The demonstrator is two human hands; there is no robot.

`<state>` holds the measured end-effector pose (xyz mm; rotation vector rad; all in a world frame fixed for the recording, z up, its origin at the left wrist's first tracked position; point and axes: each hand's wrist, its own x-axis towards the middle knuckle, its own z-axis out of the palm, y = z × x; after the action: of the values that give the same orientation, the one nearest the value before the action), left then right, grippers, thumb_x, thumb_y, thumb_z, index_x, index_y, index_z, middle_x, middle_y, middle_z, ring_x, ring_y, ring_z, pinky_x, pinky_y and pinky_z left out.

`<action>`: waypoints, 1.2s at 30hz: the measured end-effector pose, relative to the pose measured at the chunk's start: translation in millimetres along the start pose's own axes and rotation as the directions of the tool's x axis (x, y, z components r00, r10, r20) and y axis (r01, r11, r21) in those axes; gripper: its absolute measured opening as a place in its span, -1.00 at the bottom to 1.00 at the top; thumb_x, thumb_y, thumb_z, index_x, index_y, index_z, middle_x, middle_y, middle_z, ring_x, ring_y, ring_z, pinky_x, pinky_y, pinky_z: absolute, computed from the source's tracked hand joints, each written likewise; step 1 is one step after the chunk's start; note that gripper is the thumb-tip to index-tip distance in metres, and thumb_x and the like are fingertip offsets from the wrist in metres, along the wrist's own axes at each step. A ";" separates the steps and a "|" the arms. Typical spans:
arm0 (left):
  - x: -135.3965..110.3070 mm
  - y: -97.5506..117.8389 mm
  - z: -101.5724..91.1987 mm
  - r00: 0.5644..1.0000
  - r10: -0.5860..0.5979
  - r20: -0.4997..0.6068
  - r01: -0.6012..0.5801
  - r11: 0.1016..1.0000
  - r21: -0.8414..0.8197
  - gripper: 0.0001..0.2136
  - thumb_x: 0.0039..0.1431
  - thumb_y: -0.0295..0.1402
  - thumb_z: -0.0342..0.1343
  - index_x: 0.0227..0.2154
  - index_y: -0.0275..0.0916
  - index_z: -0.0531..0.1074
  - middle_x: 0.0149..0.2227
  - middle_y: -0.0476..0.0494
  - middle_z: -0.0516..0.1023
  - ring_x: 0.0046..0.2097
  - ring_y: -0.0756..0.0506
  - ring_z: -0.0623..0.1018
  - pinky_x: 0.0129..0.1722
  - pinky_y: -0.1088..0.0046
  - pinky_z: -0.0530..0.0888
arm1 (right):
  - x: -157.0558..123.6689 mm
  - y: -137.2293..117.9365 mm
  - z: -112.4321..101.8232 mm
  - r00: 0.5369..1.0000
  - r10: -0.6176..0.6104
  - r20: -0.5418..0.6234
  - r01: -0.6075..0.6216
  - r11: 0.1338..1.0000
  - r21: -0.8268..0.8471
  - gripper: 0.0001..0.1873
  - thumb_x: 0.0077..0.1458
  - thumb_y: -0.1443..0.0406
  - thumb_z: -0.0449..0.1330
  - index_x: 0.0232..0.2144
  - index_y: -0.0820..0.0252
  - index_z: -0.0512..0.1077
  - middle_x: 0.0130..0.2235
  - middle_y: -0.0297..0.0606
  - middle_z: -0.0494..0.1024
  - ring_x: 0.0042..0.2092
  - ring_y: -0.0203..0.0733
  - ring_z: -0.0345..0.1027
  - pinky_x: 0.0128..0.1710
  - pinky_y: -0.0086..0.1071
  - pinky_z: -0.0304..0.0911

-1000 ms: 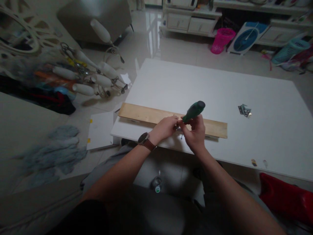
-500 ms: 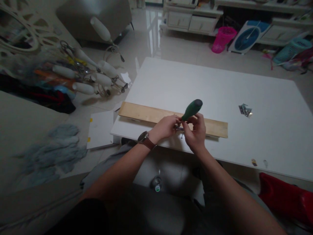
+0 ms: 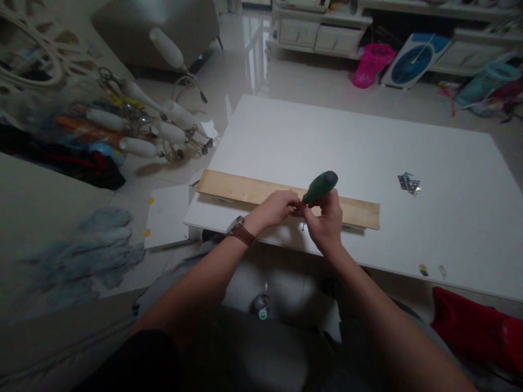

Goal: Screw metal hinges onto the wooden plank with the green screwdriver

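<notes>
A wooden board (image 3: 241, 187) lies along the near side of the white tabletop (image 3: 327, 136). Over its middle, my right hand (image 3: 328, 220) is closed around the lower part of a green-handled screwdriver (image 3: 321, 186), which leans to the upper right. My left hand (image 3: 281, 208), a watch (image 3: 241, 230) on its wrist, meets the right at the screwdriver's lower end. Its fingers are pinched together; what they hold is hidden. A small screw (image 3: 303, 226) shows just below the hands, by the board's near edge. The screwdriver's tip is out of sight behind my fingers.
Several metal hinge-like plates (image 3: 408, 183) lie to the right on the table. Two small items, one a yellow-and-dark piece (image 3: 424, 269), are near its front edge. A red object (image 3: 474, 326) sits at lower right. A fallen lamp with white shades (image 3: 167, 132) lies left.
The screwdriver handle has tipped slightly lower. My left fingers have shifted a little, and the shiny metal piece seen between my hands is now mostly covered.
</notes>
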<state>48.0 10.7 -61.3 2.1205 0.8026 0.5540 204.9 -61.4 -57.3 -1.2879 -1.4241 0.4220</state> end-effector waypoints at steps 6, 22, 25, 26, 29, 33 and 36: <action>-0.8 -4.2 2.0 1.000 0.011 0.006 -0.011 1.000 -0.024 -0.84 0.18 -0.57 0.27 -0.21 -0.26 0.66 -0.12 -0.22 0.73 -0.07 -0.18 0.67 -0.02 0.33 0.55 | -2.5 -2.9 -3.3 0.999 -0.036 0.013 0.037 0.996 -0.077 -0.62 0.14 0.35 0.28 0.01 -0.01 0.40 -0.30 -0.40 0.64 -0.33 -0.20 0.52 -0.32 -0.31 0.45; -2.3 1.1 1.4 0.999 -0.035 0.032 0.032 0.994 0.105 -0.79 0.22 -0.64 0.13 -0.24 -0.27 0.62 -0.14 -0.22 0.71 -0.07 -0.18 0.66 -0.03 0.32 0.53 | 0.4 -0.6 -1.9 0.999 -0.006 0.032 0.007 0.999 -0.051 -0.77 0.20 0.26 0.33 -0.10 0.05 0.43 -0.29 -0.32 0.64 -0.31 -0.17 0.55 -0.29 -0.28 0.46; -2.7 1.0 2.0 0.998 -0.049 0.027 0.045 0.991 0.125 -0.80 0.21 -0.64 0.13 -0.25 -0.28 0.60 -0.16 -0.22 0.69 -0.09 -0.17 0.65 -0.04 0.34 0.53 | -1.2 0.7 -2.6 1.000 -0.008 -0.012 0.007 0.997 -0.082 -0.75 0.14 0.27 0.35 -0.12 0.04 0.46 -0.33 -0.35 0.63 -0.34 -0.16 0.54 -0.33 -0.29 0.46; -2.5 1.1 2.1 0.998 -0.053 0.027 0.049 0.991 0.128 -0.81 0.21 -0.64 0.13 -0.26 -0.28 0.60 -0.17 -0.22 0.69 -0.09 -0.17 0.65 -0.04 0.34 0.53 | -1.9 0.3 -2.8 1.000 -0.006 -0.020 0.004 0.996 -0.088 -0.74 0.14 0.27 0.35 -0.10 0.03 0.46 -0.33 -0.34 0.64 -0.33 -0.15 0.56 -0.34 -0.28 0.47; -1.6 1.7 2.3 0.998 -0.056 0.030 0.052 0.993 0.108 -0.79 0.20 -0.64 0.14 -0.23 -0.28 0.62 -0.15 -0.24 0.70 -0.09 -0.17 0.65 -0.04 0.34 0.54 | -4.1 -2.1 -3.2 1.000 0.014 0.001 -0.014 0.998 -0.066 -0.66 0.18 0.29 0.30 0.01 0.01 0.44 -0.26 -0.30 0.71 -0.28 -0.10 0.62 -0.32 -0.26 0.52; -1.4 2.8 2.3 0.997 -0.053 0.048 0.049 0.996 0.071 -0.72 0.23 -0.61 0.13 -0.12 -0.23 0.64 -0.16 -0.20 0.71 -0.10 -0.16 0.65 -0.04 0.34 0.53 | -5.6 -3.4 -2.9 0.998 0.028 0.054 -0.027 0.999 -0.022 -0.66 0.26 0.34 0.21 0.08 0.02 0.41 -0.16 -0.21 0.74 -0.17 -0.05 0.67 -0.22 -0.19 0.57; -2.2 3.0 2.2 0.997 -0.060 0.048 0.055 0.995 0.088 -0.73 0.23 -0.61 0.12 -0.14 -0.22 0.64 -0.19 -0.19 0.70 -0.15 -0.15 0.64 -0.07 0.34 0.52 | -4.5 -2.3 -2.3 0.998 0.032 0.052 -0.032 0.999 -0.015 -0.69 0.26 0.34 0.21 0.05 0.02 0.42 -0.21 -0.22 0.72 -0.20 -0.06 0.65 -0.23 -0.20 0.57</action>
<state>48.9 6.6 -60.4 2.1740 0.8702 0.4403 204.9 -66.9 -56.8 -1.3214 -1.4543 0.4709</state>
